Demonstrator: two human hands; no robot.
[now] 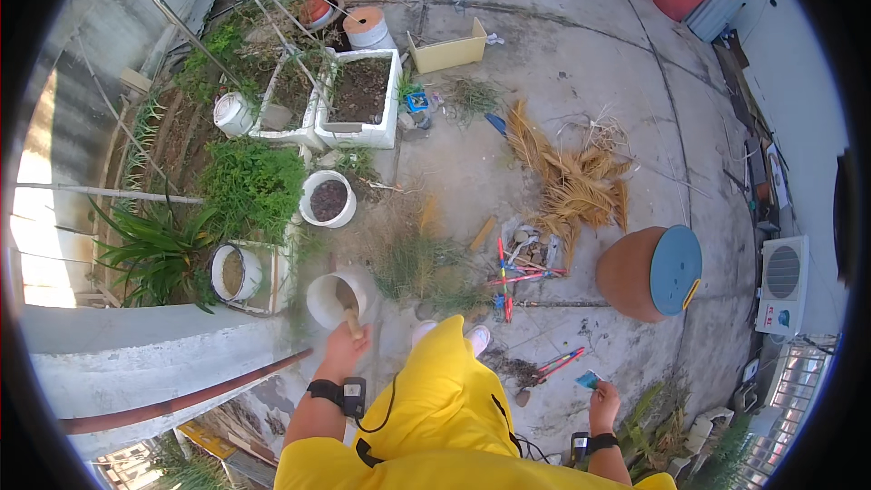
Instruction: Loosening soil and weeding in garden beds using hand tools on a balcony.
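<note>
My left hand (348,350) grips the wooden handle (353,325) of a tool whose lower end reaches into a white plastic bucket (320,301). The tool's head and the bucket's floor are mostly hidden. The bucket looks tilted towards me and blurred. Well out to the right, my right hand (603,404) pinches a small blue-green packet (588,379) by one edge. A second white bucket (352,206) with dark soil-like stuff in it stands farther off, beside leafy green plants (252,184).
White foam planters (395,102) with soil stand at the far left. Dry palm fronds (578,190) and red sticks (505,279) lie on the concrete ahead. To the right is a brown clay jar (626,275) with a blue lid (674,272). Dry weeds (422,265) lie beyond my feet.
</note>
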